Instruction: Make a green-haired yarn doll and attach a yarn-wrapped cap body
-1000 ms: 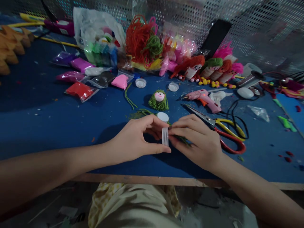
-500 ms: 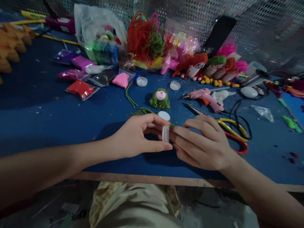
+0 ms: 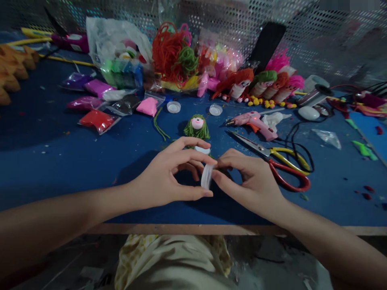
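Holding a clear lid (image 3: pixel 207 176) on its edge, the left hand (image 3: pixel 165 173) kept it up off the table (image 3: pixel 60 161), a little in from the middle of the front edge. Its thumb stood under the rim and a finger pressed over the top, so that grip was as wide as the lid. Half a second earlier the topmost finger had lain against the rim; now it was raised clear, and the one below seemed to have taken over. The lid had gone from nearly upright to a slight lean, top toward the right.

The right hand (image 3: pixel 255 181) had changed more: its spread fingers had drawn together, with thumb and forefinger close against the lid's right side. That grip was narrow; whether it pinched the rim, or something small, could not be told. The shift suggested that the left hand was doing the carrying while the right worked at that side.

Beyond the fingers, farther from the front edge, lay a white disc (image 3: pixel 202 150), partly covered, then a green-haired head (image 3: pixel 198 123). Scissors (image 3: pixel 267 152) lay open beyond the right hand.
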`<state>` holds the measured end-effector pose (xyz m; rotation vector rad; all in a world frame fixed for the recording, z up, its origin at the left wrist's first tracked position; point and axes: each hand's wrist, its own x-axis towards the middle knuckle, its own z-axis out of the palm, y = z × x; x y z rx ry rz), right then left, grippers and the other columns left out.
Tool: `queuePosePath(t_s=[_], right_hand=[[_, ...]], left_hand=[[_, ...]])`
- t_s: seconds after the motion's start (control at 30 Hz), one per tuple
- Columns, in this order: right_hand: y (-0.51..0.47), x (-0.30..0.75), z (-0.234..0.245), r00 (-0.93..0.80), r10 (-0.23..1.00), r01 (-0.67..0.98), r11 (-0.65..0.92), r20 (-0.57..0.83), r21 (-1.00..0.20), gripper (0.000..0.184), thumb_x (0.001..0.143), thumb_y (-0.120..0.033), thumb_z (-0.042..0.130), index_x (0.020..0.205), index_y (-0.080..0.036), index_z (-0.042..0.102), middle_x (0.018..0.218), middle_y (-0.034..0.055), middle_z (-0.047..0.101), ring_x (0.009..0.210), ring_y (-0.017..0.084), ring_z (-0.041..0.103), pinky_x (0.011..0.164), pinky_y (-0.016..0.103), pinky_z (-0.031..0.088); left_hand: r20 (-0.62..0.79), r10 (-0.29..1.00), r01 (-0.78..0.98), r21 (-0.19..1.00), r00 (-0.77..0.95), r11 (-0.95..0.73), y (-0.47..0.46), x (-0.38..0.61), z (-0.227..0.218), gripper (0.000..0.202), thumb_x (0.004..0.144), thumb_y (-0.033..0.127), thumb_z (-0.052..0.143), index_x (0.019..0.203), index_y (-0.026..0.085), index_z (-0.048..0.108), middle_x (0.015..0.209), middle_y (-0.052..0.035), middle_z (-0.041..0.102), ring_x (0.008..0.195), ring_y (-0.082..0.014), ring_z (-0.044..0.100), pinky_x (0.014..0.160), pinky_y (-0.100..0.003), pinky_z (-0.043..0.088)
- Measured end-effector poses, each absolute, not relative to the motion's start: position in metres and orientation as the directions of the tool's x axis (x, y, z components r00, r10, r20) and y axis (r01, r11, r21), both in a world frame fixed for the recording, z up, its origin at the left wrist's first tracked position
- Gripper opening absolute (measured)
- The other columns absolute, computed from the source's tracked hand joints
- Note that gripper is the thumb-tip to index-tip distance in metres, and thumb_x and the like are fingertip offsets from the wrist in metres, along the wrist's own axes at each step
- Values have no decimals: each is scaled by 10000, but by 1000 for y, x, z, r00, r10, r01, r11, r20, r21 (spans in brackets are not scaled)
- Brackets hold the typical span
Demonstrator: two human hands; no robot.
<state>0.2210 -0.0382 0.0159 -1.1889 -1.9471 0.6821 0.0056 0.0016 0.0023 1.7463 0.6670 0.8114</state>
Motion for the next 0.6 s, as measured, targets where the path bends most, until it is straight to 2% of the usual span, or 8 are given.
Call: queuePosePath(t_s=[0.1,0.17,0.27,0.33,0.47,0.6], right_hand=[[-41,218,16,-265,932,496,353,249,-793,116,887,-217,665,785,-207,718,703,4,705,661,127,615,604,267,493],[-43,218,15,-254,941,481,325,226,-814,131,885,-192,650,771,-201,714,703,-2,695,643,113,598,577,247,468],[-44,218,16,-259,941,479,320,217,-817,158,879,-151,635,742,-191,702,691,-8,681,641,101,591,565,226,452],[-43,218,17,-272,937,483,331,220,-811,168,880,-139,636,735,-188,707,673,-10,677,648,102,601,571,221,459],[-39,218,17,-292,937,459,312,190,-832,178,922,-194,636,789,-198,754,727,0,740,679,121,663,618,241,514],[-40,219,12,-194,968,374,221,157,-901,163,925,-273,670,1019,-220,792,956,36,818,826,178,758,724,294,605]], left_hand=[[256,726,80,916,639,-393,2,5,1,406,735,279,897,1110,237,746,1383,-91,575,842,-112,718,745,-238,643],[314,695,77,880,647,-469,2,6,0,409,741,293,897,1117,233,746,1263,-77,656,839,-119,712,721,-220,624],[380,650,76,825,659,-560,3,6,1,406,753,304,892,1126,231,750,1054,-46,736,891,-148,706,783,-233,605],[390,639,84,809,663,-582,3,6,1,392,764,298,884,1128,232,752,1030,-45,750,917,-159,704,812,-244,594],[330,678,82,862,657,-499,3,5,0,407,787,270,859,1170,221,731,1103,-59,728,924,-152,701,785,-231,591],[248,766,28,945,593,-327,5,5,-1,429,765,259,862,1163,208,709,1164,-71,702,987,-177,710,881,-284,611]])
